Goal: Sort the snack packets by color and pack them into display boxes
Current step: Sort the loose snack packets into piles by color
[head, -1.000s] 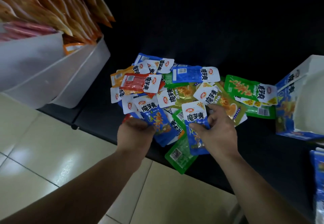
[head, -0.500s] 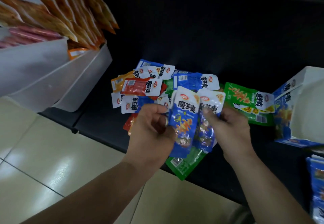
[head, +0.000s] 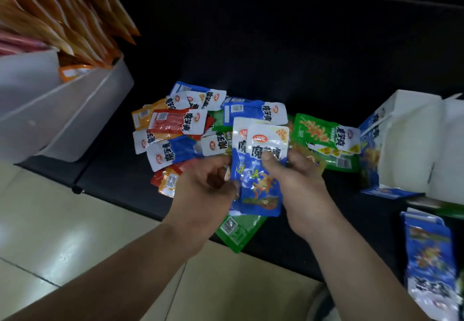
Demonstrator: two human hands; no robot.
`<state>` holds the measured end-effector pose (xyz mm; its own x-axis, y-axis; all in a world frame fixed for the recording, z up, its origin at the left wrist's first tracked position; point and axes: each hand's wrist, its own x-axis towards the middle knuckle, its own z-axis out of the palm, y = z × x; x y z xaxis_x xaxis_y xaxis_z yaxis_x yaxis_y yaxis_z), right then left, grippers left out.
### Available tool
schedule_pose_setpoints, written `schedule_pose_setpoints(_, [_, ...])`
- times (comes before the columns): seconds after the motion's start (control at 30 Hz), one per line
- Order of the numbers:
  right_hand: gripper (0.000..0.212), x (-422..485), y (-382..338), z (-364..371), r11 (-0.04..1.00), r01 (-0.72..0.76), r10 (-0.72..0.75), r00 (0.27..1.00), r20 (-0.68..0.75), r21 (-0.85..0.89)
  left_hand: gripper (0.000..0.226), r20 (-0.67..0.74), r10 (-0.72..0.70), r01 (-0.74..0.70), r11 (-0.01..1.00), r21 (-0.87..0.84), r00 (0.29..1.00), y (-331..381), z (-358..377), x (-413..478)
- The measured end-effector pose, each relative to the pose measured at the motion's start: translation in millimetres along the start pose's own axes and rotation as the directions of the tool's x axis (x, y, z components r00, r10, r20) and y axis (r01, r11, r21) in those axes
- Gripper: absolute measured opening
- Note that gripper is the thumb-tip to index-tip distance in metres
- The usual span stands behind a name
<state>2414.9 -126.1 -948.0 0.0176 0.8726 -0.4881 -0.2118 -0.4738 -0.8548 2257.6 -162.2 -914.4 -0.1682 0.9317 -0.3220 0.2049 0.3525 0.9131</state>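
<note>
- Centre frame, our left hand (head: 203, 195) and right hand (head: 298, 190) pinched two stacked blue packets (head: 256, 185).
- The mixed pile (head: 180, 125) lay behind, partly covered.
- A display box (head: 406, 145) stood right, white bins (head: 82, 110) upper left.

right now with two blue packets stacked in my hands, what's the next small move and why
Probably carry the two blue packets right to the open blue display box. They overlap, the right hand pinches them, the left hand holds their edge, and that box matches their color.
</note>
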Motion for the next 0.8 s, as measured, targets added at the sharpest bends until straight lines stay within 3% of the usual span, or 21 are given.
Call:
schedule_pose_setpoints(0.07, [0.016, 1.6, 4.1, -3.2, 0.999, -0.004, 0.0, 0.997, -0.074, -0.053, 0.023, -0.041, -0.089, 0.088, 0.996, -0.019, 0.995, -6.8, 0.3, 1.0])
schedule_pose_setpoints(0.13, [0.02, 3.2, 9.8, -8.3, 0.997, -0.023, 0.017, 0.996, -0.092, -0.071, 0.002, -0.048, -0.237, 0.227, 0.961, -0.161, 0.97, -17.1, -2.4, 2.7])
schedule_pose_setpoints(0.2, [0.022, 5.2, 15.7, -14.6, 0.995, -0.022, 0.009, 0.991, -0.131, -0.099, 0.011, -0.073, -0.359, 0.333, 0.913, -0.236, 0.931, -30.0, -5.8, 4.8])
schedule_pose_setpoints(0.3, [0.026, 7.6, 23.3, -21.8, 0.985, -0.015, -0.017, 0.982, -0.186, -0.169, 0.029, -0.132, -0.421, 0.381, 0.89, -0.25, 0.897, -41.1, -10.6, 4.2])
schedule_pose_setpoints(0.4, [0.025, 11.2, 33.5, -25.6, 0.975, -0.012, -0.031, 0.982, -0.184, -0.224, 0.035, -0.141, -0.355, 0.328, 0.927, -0.183, 0.924, -41.3, -13.0, 6.2])
schedule_pose_setpoints(0.6, [0.055, 6.9, 42.7, -21.7, 0.946, 0.013, -0.049, 0.993, -0.104, -0.325, 0.027, -0.23, -0.303, 0.278, 0.951, -0.133, 0.925, -38.8, -9.7, 5.8])
schedule_pose_setpoints(0.7, [0.057, 6.2, 42.7, -19.9, 0.951, 0.01, -0.048, 0.992, -0.113, -0.309, 0.018, -0.297, -0.193, 0.168, 0.98, -0.107, 0.935, -32.4, -14.3, 7.3])
schedule_pose_setpoints(0.8, [0.055, 6.0, 35.6, -26.3, 0.971, 0.019, -0.056, 0.987, -0.148, -0.24, 0.023, -0.266, -0.101, 0.083, 0.993, -0.078, 0.959, -22.7, -16.5, 11.3])
